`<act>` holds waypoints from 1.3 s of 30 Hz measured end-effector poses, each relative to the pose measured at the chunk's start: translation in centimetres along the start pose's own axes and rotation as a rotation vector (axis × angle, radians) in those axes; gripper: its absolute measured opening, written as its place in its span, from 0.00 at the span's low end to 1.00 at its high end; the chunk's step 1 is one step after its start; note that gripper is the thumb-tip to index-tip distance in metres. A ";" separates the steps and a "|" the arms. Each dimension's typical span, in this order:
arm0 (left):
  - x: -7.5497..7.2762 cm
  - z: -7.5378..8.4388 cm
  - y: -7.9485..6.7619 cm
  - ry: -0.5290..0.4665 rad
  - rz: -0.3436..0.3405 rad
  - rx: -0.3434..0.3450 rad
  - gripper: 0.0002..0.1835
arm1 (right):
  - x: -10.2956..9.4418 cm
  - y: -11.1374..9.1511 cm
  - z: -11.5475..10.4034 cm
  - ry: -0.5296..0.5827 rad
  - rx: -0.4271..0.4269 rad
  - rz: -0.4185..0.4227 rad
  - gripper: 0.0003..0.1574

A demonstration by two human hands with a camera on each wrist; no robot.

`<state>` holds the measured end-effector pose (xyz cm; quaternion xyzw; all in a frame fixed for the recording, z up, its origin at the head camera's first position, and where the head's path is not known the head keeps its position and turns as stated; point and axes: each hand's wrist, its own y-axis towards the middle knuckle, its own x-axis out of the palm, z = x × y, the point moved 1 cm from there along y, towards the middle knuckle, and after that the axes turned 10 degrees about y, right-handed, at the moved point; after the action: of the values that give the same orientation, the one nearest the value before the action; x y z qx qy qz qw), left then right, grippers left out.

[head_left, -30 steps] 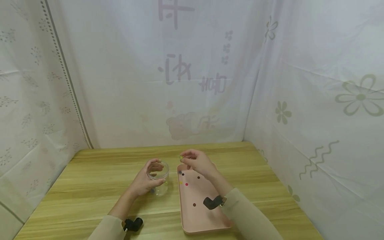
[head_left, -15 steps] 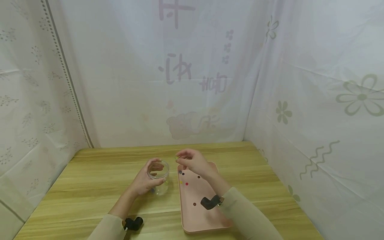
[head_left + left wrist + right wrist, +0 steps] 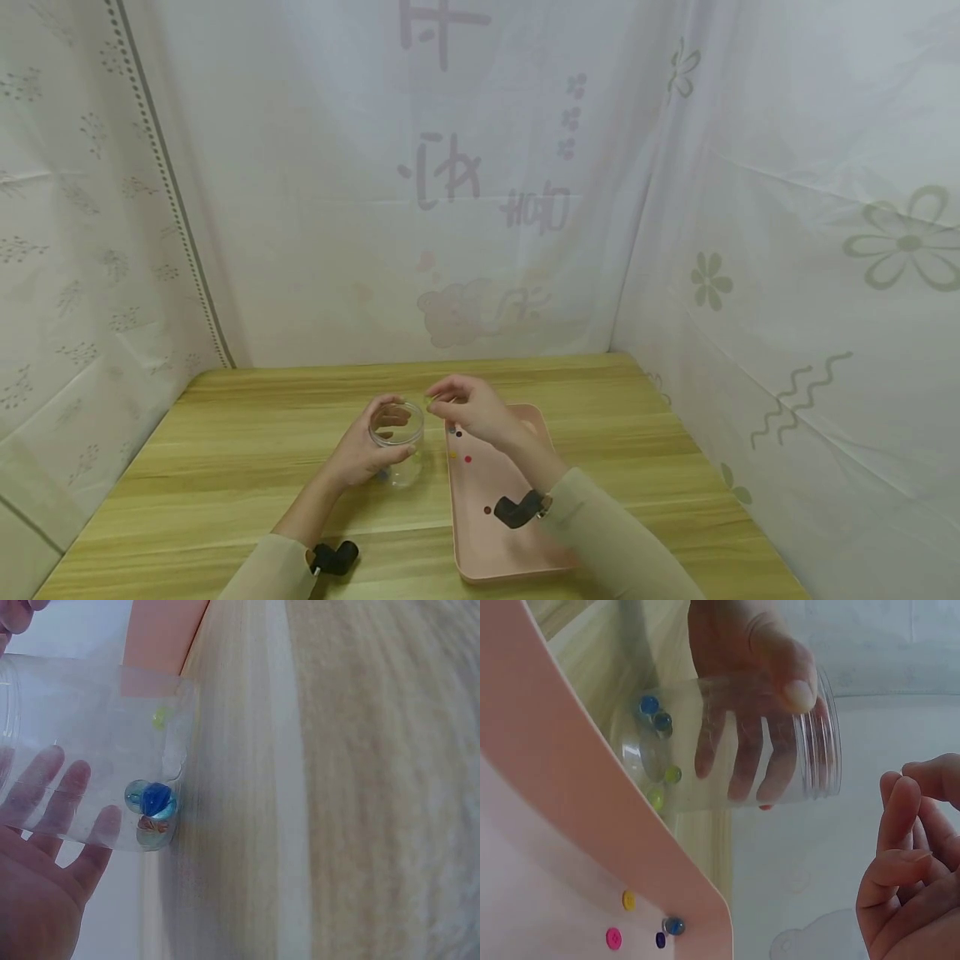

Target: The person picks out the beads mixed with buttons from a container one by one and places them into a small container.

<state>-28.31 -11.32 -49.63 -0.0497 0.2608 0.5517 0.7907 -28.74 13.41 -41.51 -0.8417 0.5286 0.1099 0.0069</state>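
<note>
My left hand (image 3: 352,454) grips a clear plastic jar (image 3: 406,472) around its side, fingers behind and thumb in front. The jar's mouth is open and tilts slightly. Inside, near the bottom, lie several glass marbles, among them a blue marble (image 3: 155,799) and a yellow-green marble (image 3: 160,718). Just right of the jar's rim, my right hand (image 3: 476,412) pinches a small yellow-green marble (image 3: 431,400) between thumb and fingertips. The fingers hide that marble in the right wrist view.
A pink tray (image 3: 491,546) sits right of the jar, under the right forearm. In it lie a blue marble (image 3: 675,925), a pink button (image 3: 613,938), a yellow button (image 3: 629,900), a dark blue button (image 3: 660,940) and a brown button (image 3: 487,510). Printed curtains surround the wooden table (image 3: 187,467).
The right hand has shifted left from above the tray's far end toward the jar's mouth, carrying the pinched yellow-green marble. The left hand and the jar have stayed in place.
</note>
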 end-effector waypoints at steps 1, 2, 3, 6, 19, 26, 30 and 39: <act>0.0 0.0 0.0 0.000 -0.001 -0.001 0.44 | 0.1 0.0 0.0 0.000 0.003 -0.002 0.19; 0.0 0.0 0.0 -0.002 -0.001 -0.005 0.44 | 0.2 0.1 0.1 -0.004 0.006 -0.004 0.19; 0.0 0.1 0.0 -0.003 -0.002 -0.006 0.44 | 0.3 0.1 0.1 -0.009 0.009 -0.005 0.18; 0.0 0.1 0.0 0.000 -0.006 0.000 0.44 | 0.7 0.1 0.3 -0.024 0.019 -0.012 0.18; 0.0 0.1 -0.1 -0.006 -0.017 -0.001 0.44 | 2.0 -0.1 0.4 -0.057 0.012 -0.076 0.21; 0.1 0.0 -0.1 -0.011 -0.013 -0.001 0.44 | 2.3 -0.2 0.6 -0.075 0.007 -0.090 0.21; 0.1 0.0 0.0 -0.008 -0.011 -0.008 0.45 | 2.4 -0.2 0.8 -0.087 0.000 -0.087 0.20; 0.1 0.0 -0.1 -0.005 -0.005 -0.011 0.45 | 2.5 -0.4 0.7 -0.086 0.005 -0.091 0.19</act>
<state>-28.22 -11.22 -49.68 -0.0531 0.2557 0.5512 0.7924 -27.51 11.47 -42.65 -0.8592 0.4895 0.1444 0.0367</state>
